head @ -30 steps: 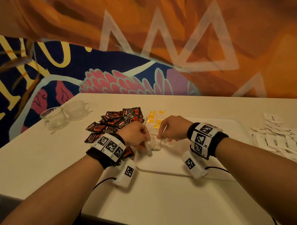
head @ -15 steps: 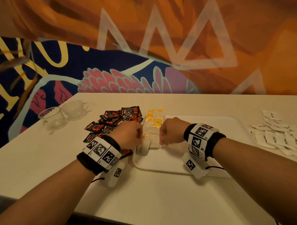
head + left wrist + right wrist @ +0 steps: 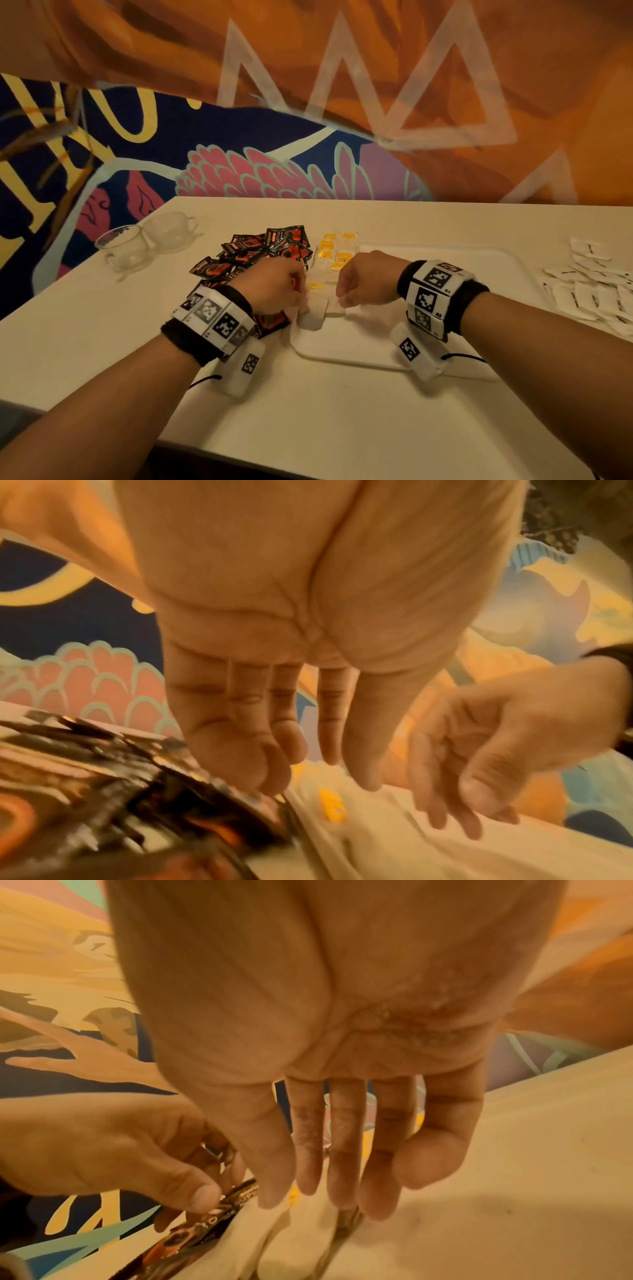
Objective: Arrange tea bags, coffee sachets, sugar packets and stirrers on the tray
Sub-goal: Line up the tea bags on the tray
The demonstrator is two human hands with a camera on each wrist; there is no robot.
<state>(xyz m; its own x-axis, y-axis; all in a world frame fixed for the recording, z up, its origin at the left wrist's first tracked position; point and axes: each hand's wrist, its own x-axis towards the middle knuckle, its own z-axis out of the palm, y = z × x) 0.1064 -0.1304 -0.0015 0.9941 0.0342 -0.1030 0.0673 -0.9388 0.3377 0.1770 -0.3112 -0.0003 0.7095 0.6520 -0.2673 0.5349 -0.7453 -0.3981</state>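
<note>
A white tray (image 3: 376, 342) lies on the table. Tea bags (image 3: 337, 253) with yellow tags run in a column along its left side. Black-and-red coffee sachets (image 3: 260, 250) are heaped just left of the tray. My left hand (image 3: 277, 291) and right hand (image 3: 366, 281) hover over the near end of the column. In the right wrist view my right hand (image 3: 325, 1191) points straight fingers down onto the tea bags (image 3: 291, 1245). In the left wrist view my left hand (image 3: 318, 775) touches where the coffee sachets (image 3: 103, 791) meet the tea bags (image 3: 330, 804). No stirrers are in view.
White sugar packets (image 3: 596, 291) lie scattered on the table right of the tray. Two clear glass cups (image 3: 126, 243) stand at the far left near the table edge. A painted wall rises behind the table. The tray's right part is bare.
My left hand has drawn slightly left, uncovering the nearest tea bag at the tray's front-left corner. The right hand has barely moved.
</note>
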